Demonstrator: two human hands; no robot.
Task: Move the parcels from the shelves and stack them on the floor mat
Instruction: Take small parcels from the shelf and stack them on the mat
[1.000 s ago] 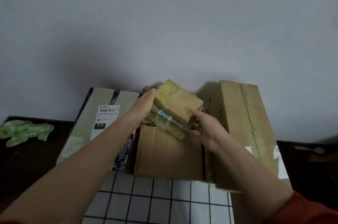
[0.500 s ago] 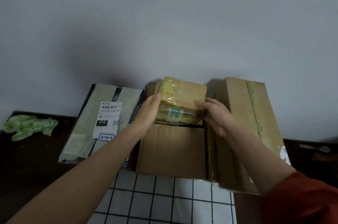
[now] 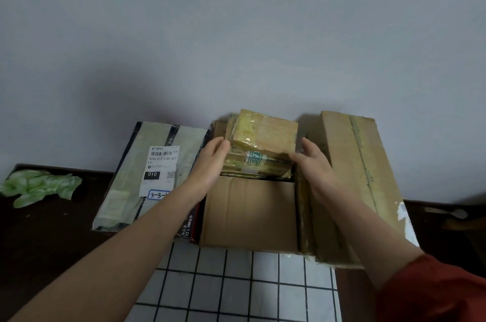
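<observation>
On top of a brown carton (image 3: pixel 249 214), at its far end close to the grey wall (image 3: pixel 236 32): a small parcel (image 3: pixel 265 135) wrapped in yellowish tape, with a band of green print across its near side. Flanked by both hands.

Left hand (image 3: pixel 210 164) on the left side of it, fingers straight and together, laid flat against the tape, not curled round. Right hand (image 3: pixel 318 166) at the right near corner, fingers spread and relaxed; thumb tip touching the edge or just short of it, cannot tell which. Red sleeve (image 3: pixel 434 292) on the right forearm, left forearm bare.

Brown carton closed, standing at the far end of a white checked mat (image 3: pixel 236 282). Just right of it and touching, a long carton (image 3: pixel 349 177) with a green line along its top, running near to far. Just left, a grey-green flat parcel (image 3: pixel 126 190) bearing a white printed label with "3-3-" handwritten at the bottom, lying over a dark printed box (image 3: pixel 190 227).

Dark floor (image 3: pixel 52 243) either side of the mat. At far left on it, well apart from the parcels, a crumpled green bag (image 3: pixel 39 186).
</observation>
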